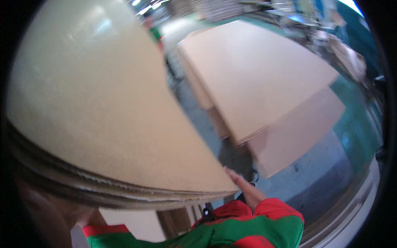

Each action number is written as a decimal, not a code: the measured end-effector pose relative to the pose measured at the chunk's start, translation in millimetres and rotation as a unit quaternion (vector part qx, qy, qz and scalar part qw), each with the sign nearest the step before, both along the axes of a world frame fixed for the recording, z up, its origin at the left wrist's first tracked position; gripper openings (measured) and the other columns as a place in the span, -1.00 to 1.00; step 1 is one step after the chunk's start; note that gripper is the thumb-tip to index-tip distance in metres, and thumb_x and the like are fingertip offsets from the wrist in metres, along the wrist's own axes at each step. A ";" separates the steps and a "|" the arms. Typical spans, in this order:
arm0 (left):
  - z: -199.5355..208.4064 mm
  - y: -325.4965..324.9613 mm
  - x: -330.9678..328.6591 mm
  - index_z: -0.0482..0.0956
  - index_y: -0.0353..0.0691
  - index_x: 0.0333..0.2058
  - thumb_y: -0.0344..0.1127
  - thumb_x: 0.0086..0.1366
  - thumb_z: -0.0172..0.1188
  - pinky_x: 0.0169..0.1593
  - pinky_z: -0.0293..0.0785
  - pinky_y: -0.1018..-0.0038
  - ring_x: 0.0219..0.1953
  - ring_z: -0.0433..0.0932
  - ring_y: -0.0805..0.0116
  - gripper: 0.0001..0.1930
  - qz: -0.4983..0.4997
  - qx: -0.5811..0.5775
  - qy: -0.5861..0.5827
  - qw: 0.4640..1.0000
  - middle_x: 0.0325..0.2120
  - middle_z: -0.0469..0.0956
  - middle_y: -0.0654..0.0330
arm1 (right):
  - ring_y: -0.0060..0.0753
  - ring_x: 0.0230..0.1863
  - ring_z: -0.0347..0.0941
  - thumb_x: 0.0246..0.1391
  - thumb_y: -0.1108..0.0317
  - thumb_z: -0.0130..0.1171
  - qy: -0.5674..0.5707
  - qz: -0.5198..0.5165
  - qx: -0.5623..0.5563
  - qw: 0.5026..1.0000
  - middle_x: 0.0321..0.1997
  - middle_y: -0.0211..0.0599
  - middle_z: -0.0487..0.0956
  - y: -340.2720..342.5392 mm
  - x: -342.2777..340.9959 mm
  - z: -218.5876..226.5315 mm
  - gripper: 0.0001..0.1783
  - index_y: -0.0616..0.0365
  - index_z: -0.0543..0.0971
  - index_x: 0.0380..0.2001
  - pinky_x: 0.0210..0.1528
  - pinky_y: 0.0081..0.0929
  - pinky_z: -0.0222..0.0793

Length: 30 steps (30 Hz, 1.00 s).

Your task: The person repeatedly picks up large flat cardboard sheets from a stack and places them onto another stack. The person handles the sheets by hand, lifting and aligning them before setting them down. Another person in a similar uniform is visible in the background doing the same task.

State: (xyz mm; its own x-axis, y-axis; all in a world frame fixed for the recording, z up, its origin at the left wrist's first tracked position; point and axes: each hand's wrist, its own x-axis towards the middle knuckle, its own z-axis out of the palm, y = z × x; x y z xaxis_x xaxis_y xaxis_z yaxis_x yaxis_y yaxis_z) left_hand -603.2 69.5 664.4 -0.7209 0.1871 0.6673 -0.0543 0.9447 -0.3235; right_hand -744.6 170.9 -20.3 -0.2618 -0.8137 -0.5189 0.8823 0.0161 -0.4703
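A thick stack of large tan cardboard sheets (111, 111) fills the left half of the view, its layered, corrugated near edge turned toward me. At its right edge, near the close corner, my right hand (236, 177) is closed on the sheets, fingertips at the rim. My left hand (87, 215) is under the near edge at the lower left, in shadow and blurred; it bears against the stack, and its fingers are mostly hidden beneath. Both sleeves are green and red.
Another pile of large cardboard sheets (260, 70) lies to the right, one lower sheet (297, 128) jutting toward me. A pale sheet (132, 223) shows below the near stack. Far off stands a person in red and green (155, 35). Clutter (343, 53) lines the back right.
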 end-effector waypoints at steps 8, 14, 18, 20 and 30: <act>-19.6 104.1 -234.9 0.21 -0.31 0.21 0.20 0.32 -0.17 0.27 0.10 0.11 0.20 0.29 0.09 -0.28 -0.350 0.065 -0.062 0.932 0.15 0.31 -0.04 | -0.23 -0.23 0.54 0.23 -0.10 -0.10 0.062 -0.076 0.065 0.993 -0.15 -0.20 0.58 17.6 -101.1 29.2 -0.46 0.14 0.52 -0.05 -0.13 -0.29 0.46; -245.5 29.7 -365.9 0.10 -0.41 0.26 -0.17 0.37 0.00 0.35 -0.07 0.26 0.34 0.07 0.11 -0.39 -0.219 0.476 -0.195 0.829 0.27 0.12 -0.10 | -0.20 -0.26 0.54 0.20 -0.04 -0.07 0.022 -0.069 0.016 0.997 -0.21 -0.19 0.58 8.9 -141.1 23.6 -0.50 0.16 0.52 -0.09 -0.17 -0.25 0.48; -446.8 -51.5 -393.3 -0.02 -0.46 0.26 0.21 0.11 0.26 0.31 0.07 0.21 0.28 0.14 0.00 0.02 0.056 0.649 -0.257 0.713 0.24 0.09 -0.20 | -0.18 -0.28 0.54 0.19 -0.01 -0.05 -0.019 -0.065 0.005 0.998 -0.25 -0.19 0.58 -14.4 -147.3 11.9 -0.53 0.18 0.52 -0.12 -0.20 -0.23 0.49; -524.9 -85.9 -390.2 0.12 -0.43 0.22 0.30 0.04 0.27 0.27 0.15 0.20 0.27 0.16 0.07 0.03 0.329 0.702 -0.156 0.612 0.22 0.22 -0.05 | -0.17 -0.29 0.54 0.18 0.01 -0.04 -0.043 -0.078 0.001 0.996 -0.27 -0.18 0.58 -32.7 -151.6 -1.3 -0.55 0.19 0.52 -0.13 -0.21 -0.22 0.50; -731.6 -157.6 -450.5 0.34 -0.29 0.12 0.26 0.14 0.19 -0.14 0.47 0.30 -0.03 0.48 0.24 -0.22 0.229 0.890 -0.246 0.308 0.02 0.45 0.10 | -0.11 -0.34 0.54 0.14 0.11 0.02 -0.136 -0.199 0.181 0.953 -0.36 -0.17 0.58 -20.3 -72.1 -144.0 -0.62 0.23 0.52 -0.20 -0.28 -0.16 0.52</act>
State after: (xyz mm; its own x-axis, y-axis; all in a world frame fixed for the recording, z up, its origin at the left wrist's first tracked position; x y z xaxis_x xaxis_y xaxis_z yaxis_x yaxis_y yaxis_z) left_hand -1053.7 -88.2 -67.3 -0.4949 -0.3555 -0.7929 -0.6726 -0.4210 0.6085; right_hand -816.7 150.7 -164.3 -0.3283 -0.4327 -0.8397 0.9410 -0.2276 -0.2506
